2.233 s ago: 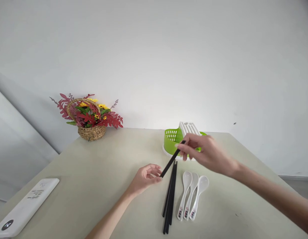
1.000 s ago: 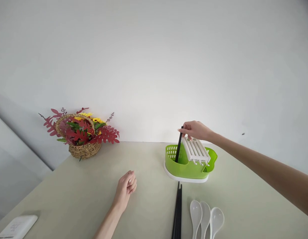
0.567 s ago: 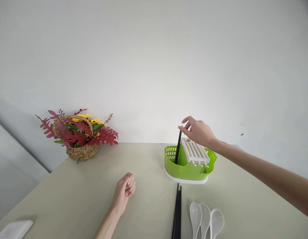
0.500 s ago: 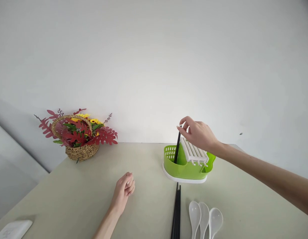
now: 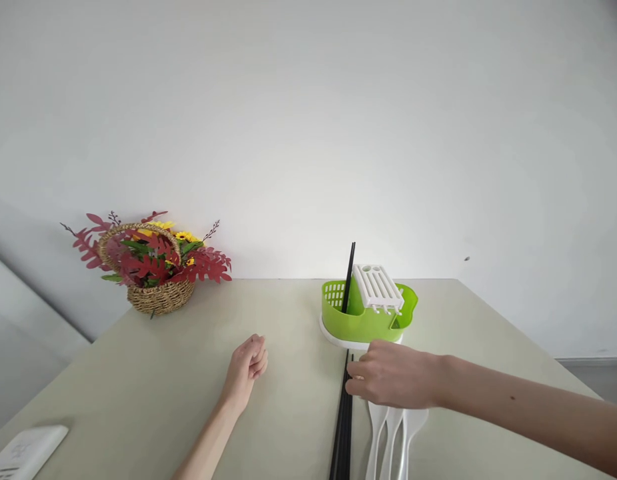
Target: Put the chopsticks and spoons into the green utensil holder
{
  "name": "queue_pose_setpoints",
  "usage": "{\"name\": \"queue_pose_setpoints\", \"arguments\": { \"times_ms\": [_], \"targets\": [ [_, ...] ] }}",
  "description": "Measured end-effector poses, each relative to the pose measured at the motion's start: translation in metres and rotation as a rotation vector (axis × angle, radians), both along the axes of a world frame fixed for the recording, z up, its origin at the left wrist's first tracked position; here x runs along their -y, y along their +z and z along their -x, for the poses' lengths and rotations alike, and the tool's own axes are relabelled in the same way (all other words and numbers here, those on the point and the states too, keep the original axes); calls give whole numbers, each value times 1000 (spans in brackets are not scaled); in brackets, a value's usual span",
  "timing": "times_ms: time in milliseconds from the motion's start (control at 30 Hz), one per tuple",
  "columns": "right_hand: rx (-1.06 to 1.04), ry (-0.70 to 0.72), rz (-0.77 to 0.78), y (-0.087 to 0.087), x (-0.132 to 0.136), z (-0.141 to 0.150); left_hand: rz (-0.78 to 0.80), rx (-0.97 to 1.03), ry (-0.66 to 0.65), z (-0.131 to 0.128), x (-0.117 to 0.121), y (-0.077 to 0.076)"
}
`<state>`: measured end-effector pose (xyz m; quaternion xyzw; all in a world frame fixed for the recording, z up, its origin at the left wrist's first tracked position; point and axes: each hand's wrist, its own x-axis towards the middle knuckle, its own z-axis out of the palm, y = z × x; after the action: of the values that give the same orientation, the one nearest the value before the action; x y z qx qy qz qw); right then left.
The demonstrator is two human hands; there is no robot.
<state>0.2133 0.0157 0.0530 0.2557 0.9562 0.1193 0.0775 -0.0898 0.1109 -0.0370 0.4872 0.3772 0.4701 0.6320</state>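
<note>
My right hand (image 5: 396, 375) is over the upper part of a bundle of black chopsticks (image 5: 342, 433) on the table, its fingers curled at them; the fingertips are partly hidden. Under this hand lie three white spoons (image 5: 377, 433), their bowls covered. Just behind stands a green utensil holder (image 5: 361, 327) with a white base and a slotted white top. Two black chopsticks (image 5: 349, 277) lean upright in its left compartment. My left hand (image 5: 246, 373) rests on the table to the left, loosely closed with nothing visible in it.
A wicker basket (image 5: 161, 298) with red leaves and yellow flowers stands at the back left by the wall. At the front left corner lies a white object (image 5: 31, 450), partly cut off. The table (image 5: 198, 373) meets the white wall behind the holder.
My right hand has let go of the chopsticks in the holder and come down and nearer, to the bundle on the table. My left hand has stayed in place. The view has shifted slightly.
</note>
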Motion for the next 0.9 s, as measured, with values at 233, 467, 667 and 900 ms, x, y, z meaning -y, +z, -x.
{"name": "queue_pose_setpoints", "arguments": {
  "times_ms": [233, 467, 667, 900],
  "targets": [
    [78, -42, 73, -30, 1, 1, 9, 3, 4, -1, 4, -2],
    [88, 5, 61, -43, 1, 14, 2, 13, 1, -3, 9, -3],
    [60, 46, 24, -52, 2, 18, 6, -3, -2, -2, 10, -5],
    [30, 56, -7, -53, 2, 16, 17, -16, -2, -3, 10, -3]
  ]
}}
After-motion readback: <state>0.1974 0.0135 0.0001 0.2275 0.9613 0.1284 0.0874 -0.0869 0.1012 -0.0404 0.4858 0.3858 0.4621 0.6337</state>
